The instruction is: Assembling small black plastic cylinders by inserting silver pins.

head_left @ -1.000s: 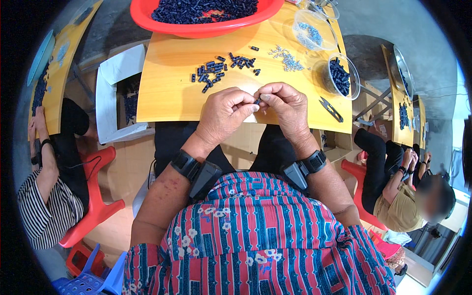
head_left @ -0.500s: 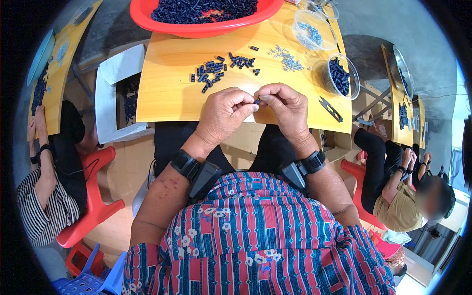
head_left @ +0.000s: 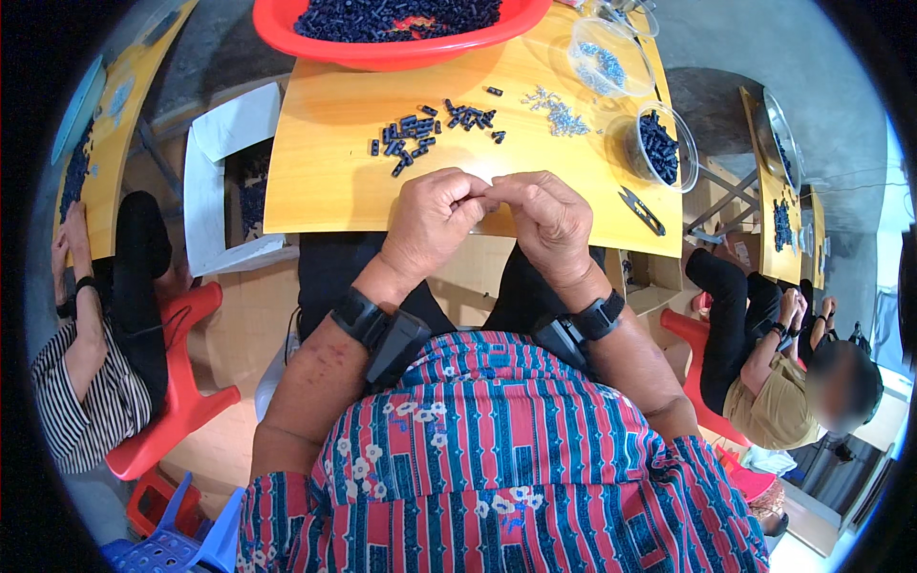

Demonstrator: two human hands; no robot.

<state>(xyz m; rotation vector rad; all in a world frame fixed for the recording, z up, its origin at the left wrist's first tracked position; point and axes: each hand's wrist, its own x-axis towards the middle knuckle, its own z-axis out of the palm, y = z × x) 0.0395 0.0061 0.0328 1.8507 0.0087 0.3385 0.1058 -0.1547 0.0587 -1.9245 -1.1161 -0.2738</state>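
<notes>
My left hand (head_left: pixel 435 222) and my right hand (head_left: pixel 546 218) meet fingertip to fingertip just over the front edge of the yellow table (head_left: pixel 325 181). Both are closed in a pinch. The small dark part that showed between them a moment ago is hidden by the fingers now. Beyond my left hand lies a loose group of small black plastic parts (head_left: pixel 409 134), with a second cluster of black parts (head_left: pixel 468 116) close by. Small clear or silvery pieces (head_left: pixel 559 115) are spread farther off to the right.
A red basin (head_left: pixel 401 55) full of black parts stands at the back. To the right are black thread snips (head_left: pixel 642 211), a clear tub (head_left: pixel 659 148) of black parts and another tub (head_left: pixel 602 69) of silvery pieces. A white carton (head_left: pixel 215 181) sits left; people work on both sides.
My right hand has turned over and shifted slightly left, its fingertips now against my left ones. The small dark part between them has gone out of sight. My left hand stays nearly in place.
</notes>
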